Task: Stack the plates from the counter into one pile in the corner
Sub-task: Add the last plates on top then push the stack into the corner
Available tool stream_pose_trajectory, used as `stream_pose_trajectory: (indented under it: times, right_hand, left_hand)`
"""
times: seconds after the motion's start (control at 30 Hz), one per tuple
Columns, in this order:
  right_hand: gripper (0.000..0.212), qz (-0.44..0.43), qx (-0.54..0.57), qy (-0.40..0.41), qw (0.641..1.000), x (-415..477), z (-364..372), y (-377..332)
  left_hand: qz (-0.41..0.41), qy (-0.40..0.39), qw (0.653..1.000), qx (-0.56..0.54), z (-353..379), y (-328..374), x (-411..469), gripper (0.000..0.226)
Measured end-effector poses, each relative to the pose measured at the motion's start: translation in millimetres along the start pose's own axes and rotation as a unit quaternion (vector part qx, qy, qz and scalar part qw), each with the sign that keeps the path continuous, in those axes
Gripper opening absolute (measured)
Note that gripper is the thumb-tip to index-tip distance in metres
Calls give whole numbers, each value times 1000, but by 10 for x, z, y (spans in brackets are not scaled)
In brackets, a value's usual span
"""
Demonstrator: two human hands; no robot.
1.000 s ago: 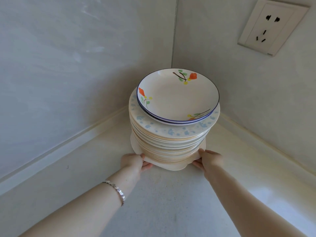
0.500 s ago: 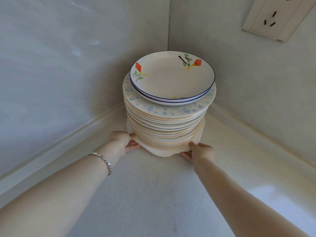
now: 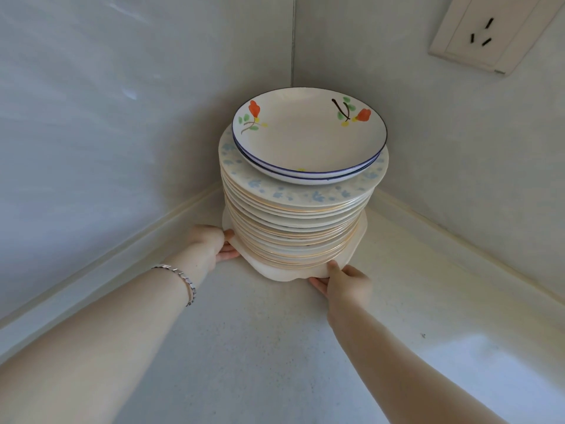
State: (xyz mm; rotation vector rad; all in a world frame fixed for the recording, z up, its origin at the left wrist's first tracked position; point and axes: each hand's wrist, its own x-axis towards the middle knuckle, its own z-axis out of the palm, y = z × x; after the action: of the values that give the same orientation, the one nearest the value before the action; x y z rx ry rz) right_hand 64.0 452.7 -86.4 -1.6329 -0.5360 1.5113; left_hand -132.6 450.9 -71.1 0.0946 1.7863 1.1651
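Above the near part of the pale counter [image 3: 275, 356], a silver bracelet [image 3: 181, 278] is worn on the left wrist. The bottom plate [image 3: 275, 275] is pinched at its rim by the left hand [image 3: 211, 243] and the right hand [image 3: 348, 283], thumbs above and fingers beneath. The pile of plates [image 3: 293, 228] is seen far in the corner, topped by two flowered plates [image 3: 308, 142]. A wall socket [image 3: 489, 32] is mounted far right.

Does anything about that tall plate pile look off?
Slightly. Rims in the pile do not line up, so its side looks ragged, and the wavy-edged bottom plate juts out past those above. The left hand and right hand grip it. Nothing looks broken.
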Motion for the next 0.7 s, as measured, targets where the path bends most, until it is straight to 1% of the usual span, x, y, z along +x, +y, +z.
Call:
stream_pose_trajectory:
  times: [0.1,0.17,0.23,0.3,0.33,0.37,0.4,0.43,0.47,0.53,0.57,0.63,0.7]
  right_hand:
    - [22,8,-2,-3,1000,25,-3,-10]
    - [22,28,-32,-10,999,55,-17,-64]
    - [20,48,-109,-41,992,91,-82,-160]
    - [19,51,-205,-59,976,119,-179,-288]
    - [17,28,-262,-53,963,135,-229,-375]
    - [13,-19,-302,-39,952,136,-275,-472]
    - [16,-77,-310,-20,948,113,-300,-592]
    - [23,-130,-278,-4,952,65,-306,-742]
    - [31,-166,-218,-1,962,-18,-286,-921]
    - [44,-190,-105,-51,975,-127,-189,-1308]
    - [50,-181,-80,-81,977,-159,-116,-1497]
    - [57,-148,-76,-123,978,-167,41,-1814]
    - [62,-112,-95,-151,977,-126,178,-1977]
  left_hand:
    - [2,5,1000,0,7,-1,5,46]
    - [1,25,1000,0,10,-11,-41,42]
    - [30,54,998,22,23,-19,-115,36]
    - [87,97,989,71,33,-8,-247,38]
    - [109,104,986,67,40,25,-353,42]
    - [124,105,985,51,35,70,-466,45]
    - [136,105,985,29,20,132,-554,45]
    - [146,99,984,2,2,224,-647,46]
    - [160,84,983,-21,-16,335,-709,48]
    - [184,35,981,-56,-13,603,-834,54]
    - [193,19,979,-62,9,746,-867,56]
    - [202,-12,978,-43,94,964,-901,66]
    - [177,-46,983,-25,174,1062,-777,94]
